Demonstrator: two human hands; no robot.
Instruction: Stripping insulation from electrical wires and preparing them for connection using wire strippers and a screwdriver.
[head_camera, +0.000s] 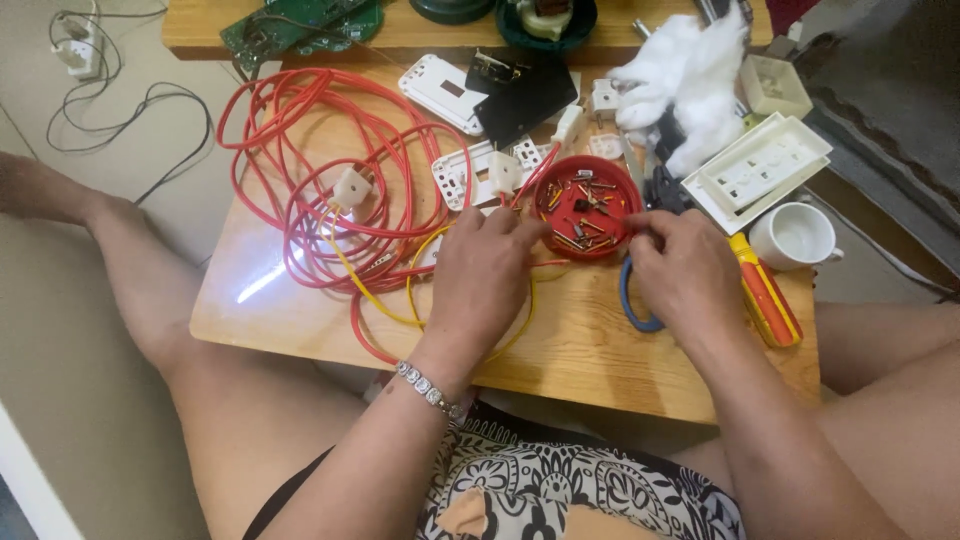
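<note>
A round red dish (588, 171) holding several small screws and metal bits sits in the middle of a low wooden table (590, 350). My left hand (482, 275) rests just left of the dish, fingertips at its rim, lying over red and yellow wires. On the dish's right side, my right hand (683, 268) has its fingers curled at the rim; whether they pinch a screw is hidden. A blue loop (632, 305) shows under the right hand.
A tangled red cable (330, 170) with white plugs (351, 187) covers the table's left. White socket plates (765, 170), a white cup (795, 236), an orange-and-yellow screwdriver (765, 295), white cotton (685, 75) and a black plate (520, 95) lie around. A green circuit board (300, 25) sits behind.
</note>
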